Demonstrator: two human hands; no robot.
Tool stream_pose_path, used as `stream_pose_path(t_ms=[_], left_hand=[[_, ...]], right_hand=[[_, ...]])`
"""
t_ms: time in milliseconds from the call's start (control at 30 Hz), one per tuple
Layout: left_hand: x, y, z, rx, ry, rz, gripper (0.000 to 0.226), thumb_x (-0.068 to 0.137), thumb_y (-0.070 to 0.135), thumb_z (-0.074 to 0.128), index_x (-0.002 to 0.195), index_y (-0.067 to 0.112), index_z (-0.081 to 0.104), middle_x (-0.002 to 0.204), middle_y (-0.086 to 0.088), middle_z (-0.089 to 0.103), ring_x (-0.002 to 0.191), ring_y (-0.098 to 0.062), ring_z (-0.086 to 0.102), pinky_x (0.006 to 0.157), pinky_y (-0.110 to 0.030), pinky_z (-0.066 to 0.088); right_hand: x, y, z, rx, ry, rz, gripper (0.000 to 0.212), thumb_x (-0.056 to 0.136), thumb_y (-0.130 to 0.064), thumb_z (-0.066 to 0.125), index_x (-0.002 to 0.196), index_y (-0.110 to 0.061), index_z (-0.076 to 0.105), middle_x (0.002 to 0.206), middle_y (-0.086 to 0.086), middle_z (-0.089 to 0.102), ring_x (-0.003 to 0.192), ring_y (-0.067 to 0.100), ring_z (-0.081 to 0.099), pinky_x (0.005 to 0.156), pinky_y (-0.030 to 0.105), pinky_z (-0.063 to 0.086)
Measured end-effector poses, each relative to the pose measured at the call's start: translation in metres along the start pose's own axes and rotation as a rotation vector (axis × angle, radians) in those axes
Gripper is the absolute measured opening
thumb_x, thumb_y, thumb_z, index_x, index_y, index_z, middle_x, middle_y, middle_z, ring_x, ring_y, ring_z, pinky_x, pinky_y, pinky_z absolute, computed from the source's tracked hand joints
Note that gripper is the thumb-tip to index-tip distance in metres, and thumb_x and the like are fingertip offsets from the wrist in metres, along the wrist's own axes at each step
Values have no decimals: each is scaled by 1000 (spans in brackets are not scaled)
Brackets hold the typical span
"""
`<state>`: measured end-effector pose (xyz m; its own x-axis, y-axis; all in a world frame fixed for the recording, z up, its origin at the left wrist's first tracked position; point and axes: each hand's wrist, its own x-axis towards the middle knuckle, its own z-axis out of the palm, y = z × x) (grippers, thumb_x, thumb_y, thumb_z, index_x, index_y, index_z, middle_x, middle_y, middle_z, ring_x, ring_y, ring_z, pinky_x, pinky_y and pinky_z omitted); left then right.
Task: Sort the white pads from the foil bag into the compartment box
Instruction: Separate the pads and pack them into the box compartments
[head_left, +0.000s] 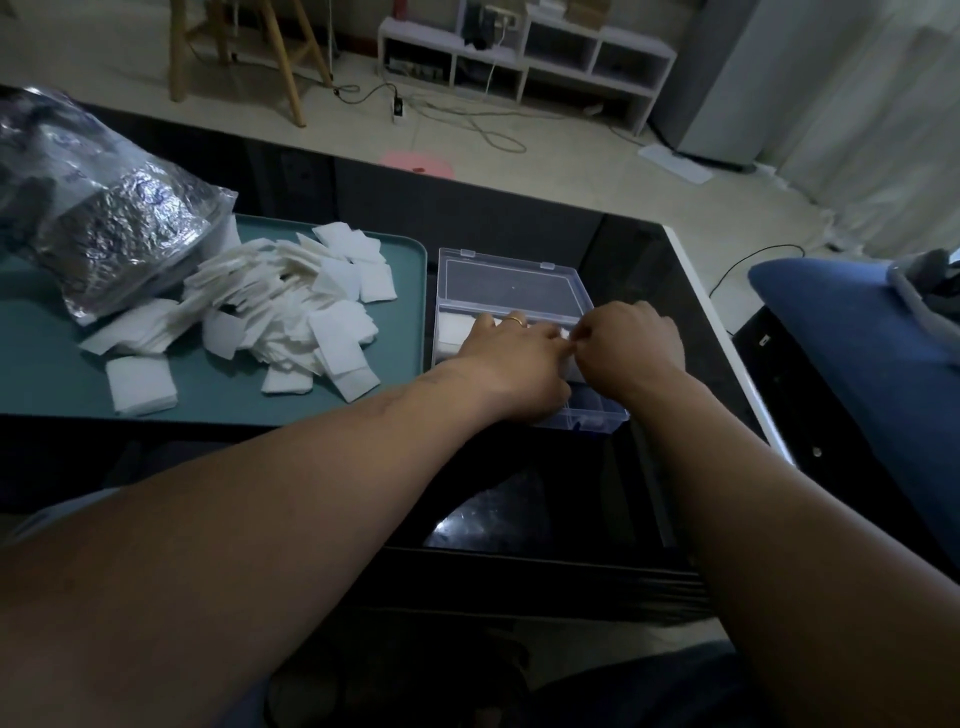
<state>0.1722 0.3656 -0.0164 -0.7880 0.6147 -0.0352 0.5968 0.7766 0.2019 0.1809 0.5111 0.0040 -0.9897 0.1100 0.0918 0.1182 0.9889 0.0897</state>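
Grip: left hand (511, 358) lies flat on pads (450, 332) in the box (597, 415); right hand (631, 343) curls, hold unclear; seemingly the packing step; next, reach the pile (291, 306).

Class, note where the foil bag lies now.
In the head view, the foil bag lies far left on the teal tray, the white pads heaped at its mouth, well left of the compartment box.

One foil bag (114, 218), one tray (47, 374), one box (597, 415), many pads (291, 306)

Illegible blue print on foil bag (119, 234)
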Motion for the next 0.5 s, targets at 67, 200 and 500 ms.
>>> stream_pose_path(t_ms=[67, 200, 500], left_hand=[[-2, 1, -3, -4, 30, 4, 51, 94, 39, 46, 145, 32, 50, 153, 3, 46, 140, -31, 37, 107, -53, 29], [-10, -3, -10, -3, 28, 17, 46, 97, 40, 45, 141, 33, 55, 155, 5, 44, 141, -30, 36, 106, -52, 28], [-67, -63, -69, -195, 438, -72, 32, 96, 24, 49, 120, 29, 68, 132, 7, 62, 123, -23, 52, 101, -45, 41]], right_hand=[[0, 1, -1, 38, 0, 5, 24, 101, -29, 57, 117, -27, 75, 114, 0, 72, 114, 26, 58, 99, 46, 47], [1, -2, -8, 91, -106, 18, 22, 99, -35, 60, 113, -27, 76, 113, 0, 72, 110, 25, 61, 104, 51, 48], [-9, -72, -43, 499, 94, -60, 27, 99, -18, 54, 108, -25, 78, 112, -5, 76, 93, 14, 67, 89, 41, 58]])
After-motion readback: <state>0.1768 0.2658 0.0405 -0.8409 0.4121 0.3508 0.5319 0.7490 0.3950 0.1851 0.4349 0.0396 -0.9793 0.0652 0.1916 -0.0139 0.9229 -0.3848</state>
